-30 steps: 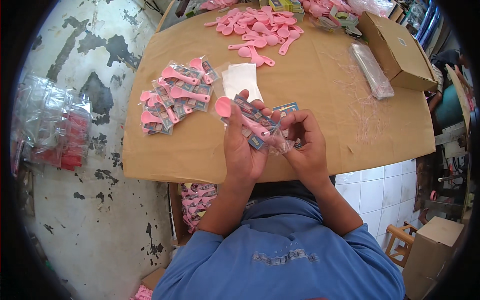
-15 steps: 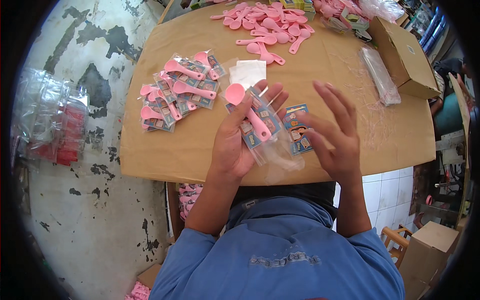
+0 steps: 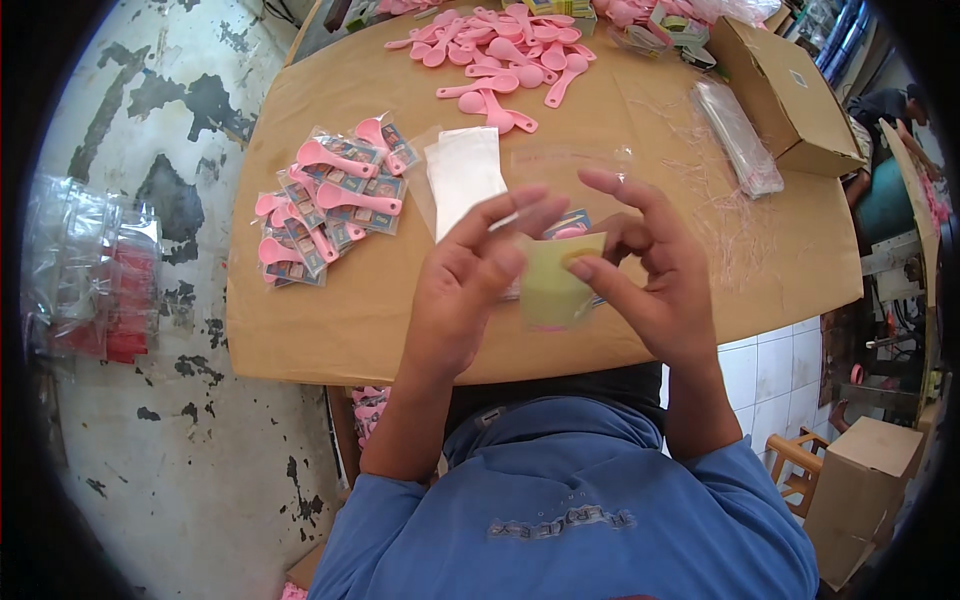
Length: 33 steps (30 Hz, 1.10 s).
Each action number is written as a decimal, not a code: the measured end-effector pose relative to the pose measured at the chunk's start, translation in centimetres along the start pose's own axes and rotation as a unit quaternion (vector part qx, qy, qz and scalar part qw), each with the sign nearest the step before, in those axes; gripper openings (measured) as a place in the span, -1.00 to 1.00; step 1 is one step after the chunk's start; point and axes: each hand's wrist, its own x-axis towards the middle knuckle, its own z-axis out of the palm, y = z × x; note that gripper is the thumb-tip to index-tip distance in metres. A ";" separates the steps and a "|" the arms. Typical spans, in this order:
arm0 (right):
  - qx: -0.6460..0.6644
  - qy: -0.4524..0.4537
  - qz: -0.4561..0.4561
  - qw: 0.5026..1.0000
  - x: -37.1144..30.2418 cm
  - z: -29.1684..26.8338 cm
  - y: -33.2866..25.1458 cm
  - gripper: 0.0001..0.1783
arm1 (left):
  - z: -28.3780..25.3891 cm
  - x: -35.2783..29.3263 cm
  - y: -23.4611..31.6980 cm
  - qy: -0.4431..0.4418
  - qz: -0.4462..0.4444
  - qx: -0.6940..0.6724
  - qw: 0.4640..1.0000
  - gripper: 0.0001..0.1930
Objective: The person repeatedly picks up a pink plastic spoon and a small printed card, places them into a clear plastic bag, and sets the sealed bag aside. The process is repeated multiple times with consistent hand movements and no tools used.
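Observation:
Between my hands is a small clear packet [image 3: 555,290], its pale yellow-green back facing up and a thin pink edge showing below. My right hand [image 3: 655,275] pinches its upper right part between thumb and fingers. At the packet's left edge is my left hand [image 3: 475,275]; its fingers are smeared by motion, so their grip is unclear. A blue printed card [image 3: 570,224] shows partly behind the fingers. Beyond them lie a white stack of flat sheets or bags [image 3: 465,178] and a clear plastic bag [image 3: 572,158].
Packed pink spoons [image 3: 335,195] with printed cards lie piled at left. Loose pink spoons [image 3: 500,60] are heaped at the far side. On the right are a bundle of clear bags [image 3: 738,138] and a cardboard box [image 3: 785,95]. Another person [image 3: 890,110] is at the far right.
The packet with the pink spoon has been turned over, so its yellow-green back shows. My right hand has come in from the right and taken hold of it. The view has shifted slightly.

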 end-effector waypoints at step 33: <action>-0.002 0.280 -0.146 0.949 3.5 -1.4 2.0 -0.82 | 2.2 -1.9 -1.0 0.068 -0.017 0.171 0.983 -0.37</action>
